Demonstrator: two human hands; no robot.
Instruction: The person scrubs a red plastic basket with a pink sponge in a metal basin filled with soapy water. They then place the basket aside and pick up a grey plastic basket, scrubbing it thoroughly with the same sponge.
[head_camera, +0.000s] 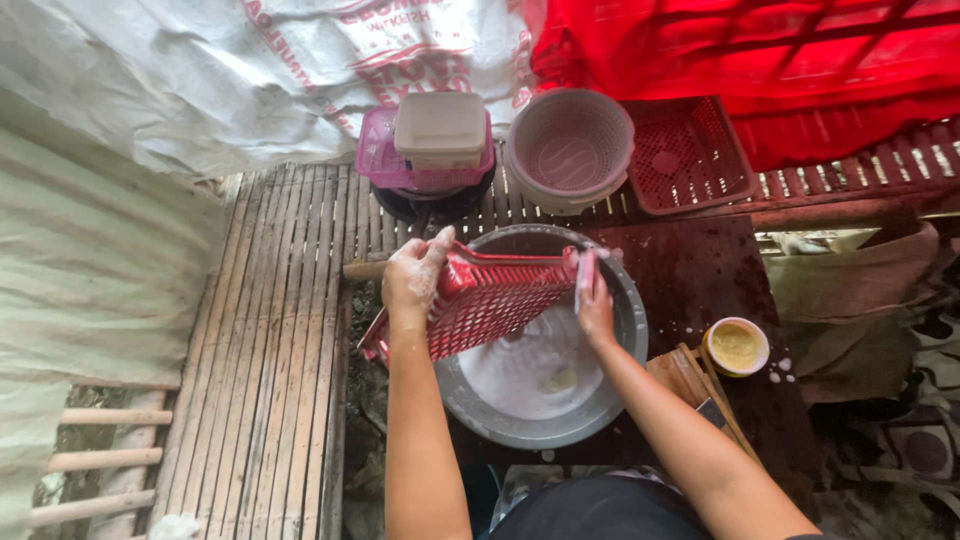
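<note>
We grip the red basket over the soapy basin, left hand and right hand both clamped on its edges.

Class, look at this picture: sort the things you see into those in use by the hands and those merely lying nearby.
In use: left hand and right hand, both holding the red slotted basket; metal basin of soapy water beneath.

Lying nearby: round grey basket, second red basket, stacked plastic boxes, small yellow tub.

Red basket hides the far half of the metal basin. Stacked containers hide most of the dark object beneath. Contents of small yellow bowl indeterminate. Forearms cut off by the bottom edge.
</note>
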